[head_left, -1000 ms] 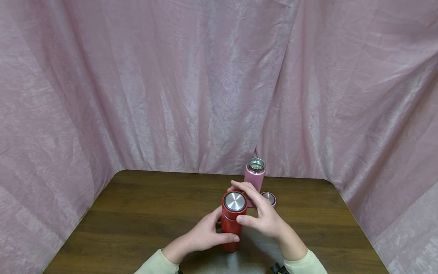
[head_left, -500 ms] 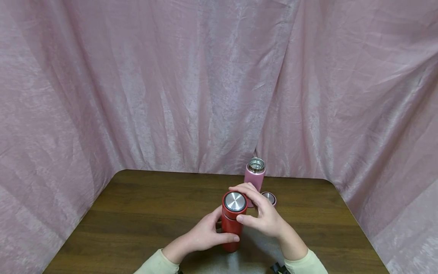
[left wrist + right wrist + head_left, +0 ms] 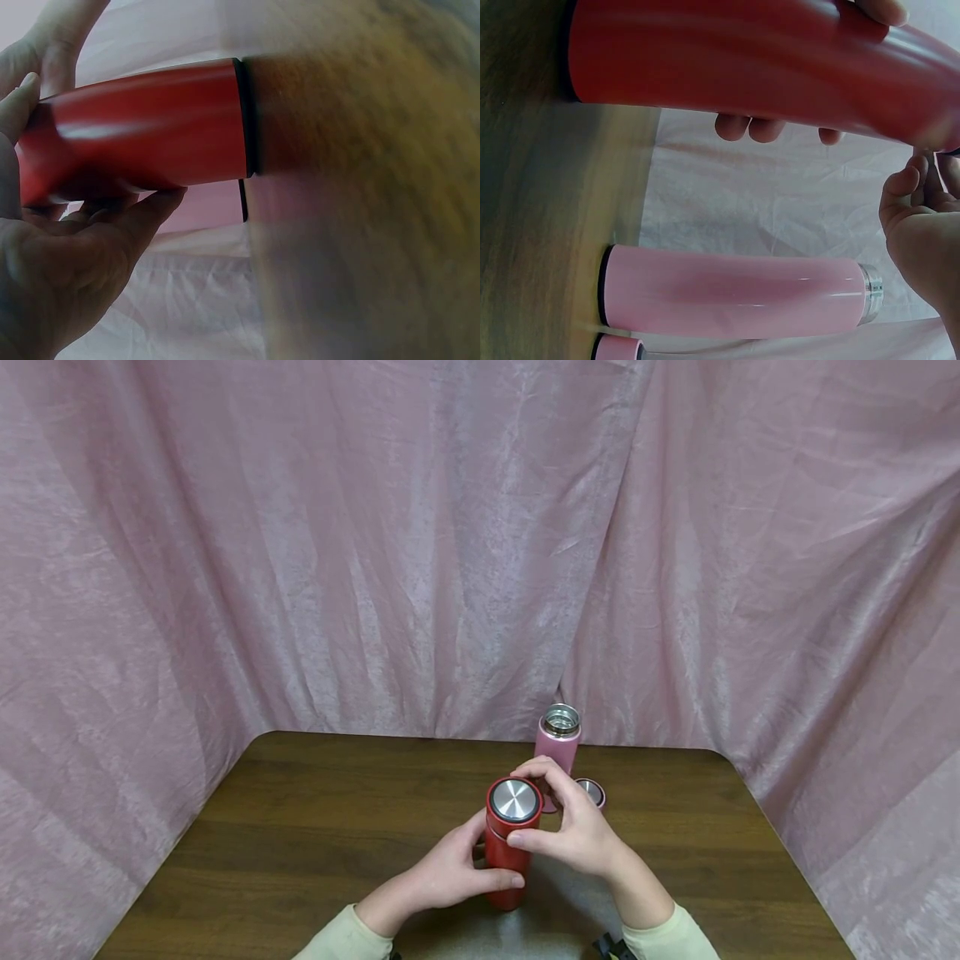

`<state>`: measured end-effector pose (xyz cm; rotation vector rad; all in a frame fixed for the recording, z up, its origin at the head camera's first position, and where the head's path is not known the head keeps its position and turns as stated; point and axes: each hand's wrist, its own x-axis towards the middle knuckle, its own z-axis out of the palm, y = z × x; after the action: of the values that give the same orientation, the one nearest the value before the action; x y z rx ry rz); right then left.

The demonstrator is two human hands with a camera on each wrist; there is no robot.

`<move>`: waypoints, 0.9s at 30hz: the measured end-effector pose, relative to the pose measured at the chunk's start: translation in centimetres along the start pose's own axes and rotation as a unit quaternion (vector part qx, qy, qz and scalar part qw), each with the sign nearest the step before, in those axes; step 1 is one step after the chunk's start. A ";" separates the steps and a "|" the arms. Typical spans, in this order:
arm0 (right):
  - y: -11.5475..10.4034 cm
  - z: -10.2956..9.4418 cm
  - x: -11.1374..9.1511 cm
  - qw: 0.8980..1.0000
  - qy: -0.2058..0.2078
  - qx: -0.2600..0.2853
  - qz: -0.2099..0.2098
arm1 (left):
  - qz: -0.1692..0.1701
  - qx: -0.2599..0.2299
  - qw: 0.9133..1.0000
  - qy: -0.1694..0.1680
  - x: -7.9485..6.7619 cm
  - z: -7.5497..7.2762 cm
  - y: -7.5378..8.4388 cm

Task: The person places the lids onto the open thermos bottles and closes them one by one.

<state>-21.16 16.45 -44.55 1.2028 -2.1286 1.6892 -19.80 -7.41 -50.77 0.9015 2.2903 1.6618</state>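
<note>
A red thermos flask (image 3: 507,858) stands upright near the front of the table. My left hand (image 3: 450,868) grips its body, thumb across the near side and fingers behind it. The flask's lid (image 3: 515,800), red with a brushed silver top, sits on it. Around the lid my right hand (image 3: 581,835) holds with its thumb at the near side and fingers at the far side. In the left wrist view the red body (image 3: 150,127) lies between thumb and fingers of the left hand (image 3: 71,270). The right wrist view shows the right fingertips (image 3: 919,169) at the lid end.
Behind the right hand stands a pink thermos flask (image 3: 558,748), uncapped, its steel mouth showing. A pink lid with a silver top (image 3: 592,792) rests on the table just right of it. Pink curtains (image 3: 420,568) hang behind the brown wooden table (image 3: 337,827).
My right thumb has slid left along the near side of the lid, while the fingers on the far side have shifted right and bent more. The left hand and red flask stay in place.
</note>
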 end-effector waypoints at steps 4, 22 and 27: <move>-0.1 0.1 0.1 1.000 0.008 -0.001 0.008 | -0.003 -0.003 1.000 -0.002 0.0 0.0 0.0; 0.1 -0.3 0.3 0.995 -0.063 0.031 -0.073 | 0.004 -0.017 1.000 -0.008 0.1 0.0 -0.2; 0.3 -0.5 0.5 0.991 -0.074 0.037 -0.108 | 0.001 -0.017 1.000 -0.007 0.1 0.0 -0.2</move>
<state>-21.82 16.63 -44.29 1.5628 -1.9440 1.6418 -19.95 -7.39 -50.93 0.9046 2.2466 1.6844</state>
